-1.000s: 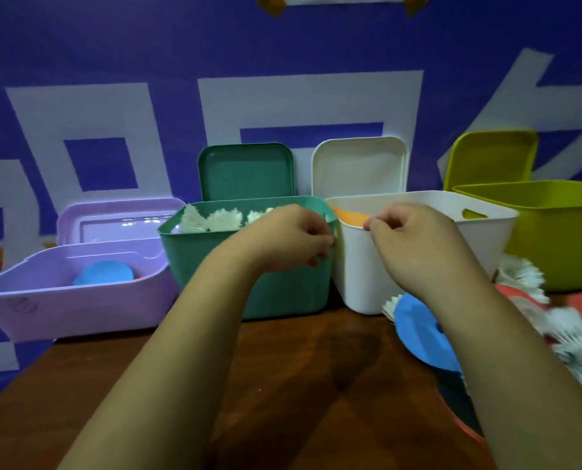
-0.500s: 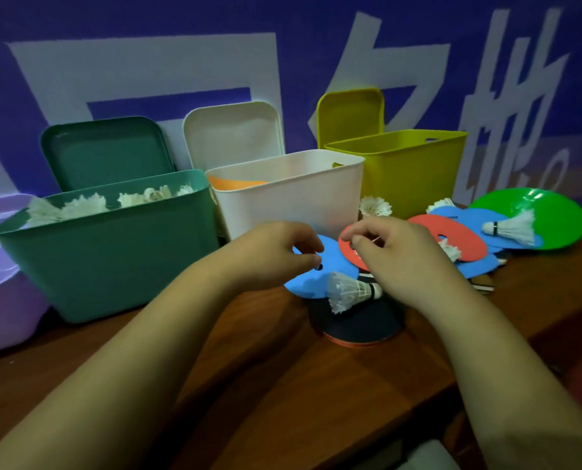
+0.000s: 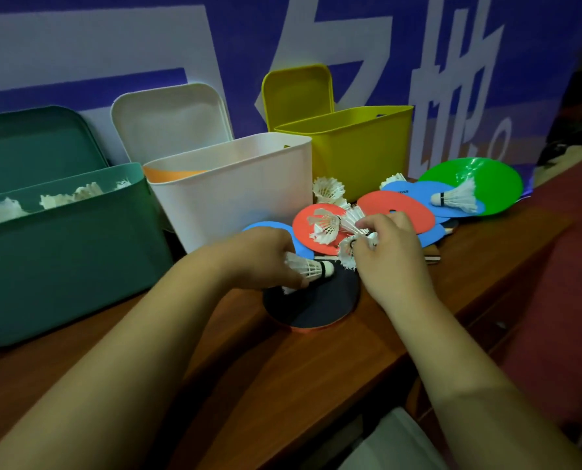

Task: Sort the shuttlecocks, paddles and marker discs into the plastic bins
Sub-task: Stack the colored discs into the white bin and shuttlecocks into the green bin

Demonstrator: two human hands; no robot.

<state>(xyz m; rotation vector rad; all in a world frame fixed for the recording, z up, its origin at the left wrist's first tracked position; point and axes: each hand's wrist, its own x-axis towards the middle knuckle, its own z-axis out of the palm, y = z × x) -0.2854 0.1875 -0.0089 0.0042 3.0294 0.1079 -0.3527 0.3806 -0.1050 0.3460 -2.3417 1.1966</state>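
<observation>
1. The left hand [image 3: 262, 259] is curled round a white shuttlecock [image 3: 308, 268], gripping the feathers, with the black-banded cork end pointing right, just above the dark paddle [image 3: 313, 305] that lies flat on the desk [image 3: 283, 374]
2. The right hand [image 3: 389, 257] has its fingers bent in a pinch on a second shuttlecock [image 3: 346, 254] at the edge of the near red disc [image 3: 305, 239]; the feathers bunch together there, so I cannot tell whether it has hold of more than one
3. A loose shuttlecock [image 3: 323, 225] lies on that near red disc, right against the clump at the right hand's fingertips
4. Behind the hands more discs overlap in a heap: a far red disc [image 3: 395, 203], a blue disc [image 3: 406, 191] and, at the right end, a green disc [image 3: 490, 178], with a sideways shuttlecock [image 3: 456, 198] lying across the blue and green ones
5. A near blue disc [image 3: 266, 226] peeks out from under the left hand and the near red disc
6. Three open bins stand in a row at the back of the desk: the green bin [image 3: 62, 249] on the left holds a heap of white feathers [image 3: 79, 195], the white bin [image 3: 238, 198] in the middle shows an orange disc [image 3: 174, 174] inside, and the yellow bin [image 3: 350, 150] is on the right
7. A green lid [image 3: 35, 147], a white lid [image 3: 171, 120] and a yellow lid [image 3: 296, 89] each lean upright behind their bin against the blue and white banner [image 3: 79, 45]
8. A small cluster of shuttlecocks [image 3: 328, 189] sits on the desk between the white bin and the yellow bin
</observation>
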